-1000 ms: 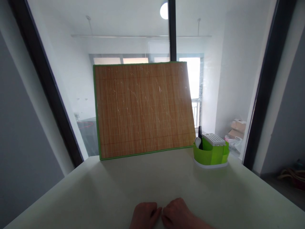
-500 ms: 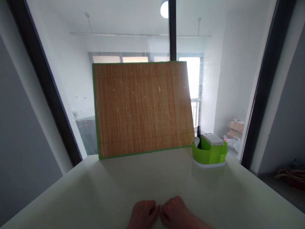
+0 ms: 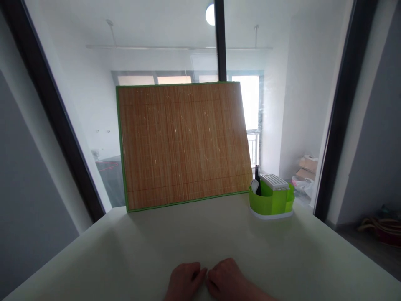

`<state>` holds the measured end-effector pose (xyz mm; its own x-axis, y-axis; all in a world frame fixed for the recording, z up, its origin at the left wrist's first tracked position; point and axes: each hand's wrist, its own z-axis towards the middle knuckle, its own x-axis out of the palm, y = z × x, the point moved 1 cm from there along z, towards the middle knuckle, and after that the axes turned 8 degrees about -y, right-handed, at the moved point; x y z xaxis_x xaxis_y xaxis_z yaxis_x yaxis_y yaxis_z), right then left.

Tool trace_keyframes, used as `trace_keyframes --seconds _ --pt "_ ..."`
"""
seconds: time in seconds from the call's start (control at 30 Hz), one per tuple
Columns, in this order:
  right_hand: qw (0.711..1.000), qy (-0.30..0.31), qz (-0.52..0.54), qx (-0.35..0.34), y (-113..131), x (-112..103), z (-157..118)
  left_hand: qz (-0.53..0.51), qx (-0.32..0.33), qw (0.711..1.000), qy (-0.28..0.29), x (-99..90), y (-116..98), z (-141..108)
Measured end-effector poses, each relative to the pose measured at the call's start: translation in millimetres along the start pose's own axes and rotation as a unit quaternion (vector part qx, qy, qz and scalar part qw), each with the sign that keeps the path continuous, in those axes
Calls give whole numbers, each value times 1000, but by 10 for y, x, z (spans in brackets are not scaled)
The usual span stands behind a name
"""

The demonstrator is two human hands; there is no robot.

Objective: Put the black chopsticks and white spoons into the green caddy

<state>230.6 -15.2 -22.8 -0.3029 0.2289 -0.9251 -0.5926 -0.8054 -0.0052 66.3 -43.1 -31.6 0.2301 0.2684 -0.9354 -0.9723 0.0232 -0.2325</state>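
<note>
My left hand rests on the near part of the white table, its fingers curled in and its thumb pointing to the right. Close beside it lies my right hand, also closed in a loose fist. The two hands almost meet at the thumbs, and nothing shows in either of them. Farther off to the right stands a bright green utensil caddy with a white base and a slotted grey top. A pale spoon-like piece and a dark upright handle stick up from its left compartment.
A bamboo mat with green edging stands upright at the table's back edge, leaning against the glass. Dark window frames rise on both sides. Behind the glass are cardboard boxes and a plastic bag.
The whole view has shifted slightly, so the mat, caddy and frames sit a little farther left. Both hands keep their closed pose on the table.
</note>
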Motion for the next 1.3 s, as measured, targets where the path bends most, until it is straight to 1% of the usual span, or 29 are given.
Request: trace_keyframes --seconds 0.07,0.13,0.23,0.33,0.47,0.6,0.73,0.83,0.9,1.0,1.17,1.3 --pt "1000 2 1 0 -3 40 10 -27 -6 1000 5 -37 -35 69" --pt "1000 5 3 -2 -6 80 25 -65 -1 998 3 -94 -114 181" --pt "1000 12 0 -2 -12 113 54 -119 38 992 -15 -202 -339 438" --pt "1000 19 -5 0 -13 112 78 -140 100 984 -33 -298 -680 762" --pt "1000 20 -10 2 -14 102 88 -87 168 981 -50 -381 -1219 1142" --pt "1000 15 -6 4 -19 102 84 -31 218 972 -79 -464 -1693 1380" --pt "1000 4 15 9 -15 75 69 -43 254 959 -116 -565 -2002 1558" --pt "999 0 30 12 -15 50 57 -40 251 961 -112 -596 -2137 1678" --pt "999 1 38 9 -18 46 60 -34 247 963 -104 -590 -2198 1744" --pt "999 5 43 8 -23 62 80 -31 259 961 -97 -563 -2266 1822" --pt "999 14 46 7 -36 159 102 -18 278 957 -79 -516 -2349 1921" --pt "998 -8 56 12 -47 236 78 1 278 959 -56 -458 -2389 1958"
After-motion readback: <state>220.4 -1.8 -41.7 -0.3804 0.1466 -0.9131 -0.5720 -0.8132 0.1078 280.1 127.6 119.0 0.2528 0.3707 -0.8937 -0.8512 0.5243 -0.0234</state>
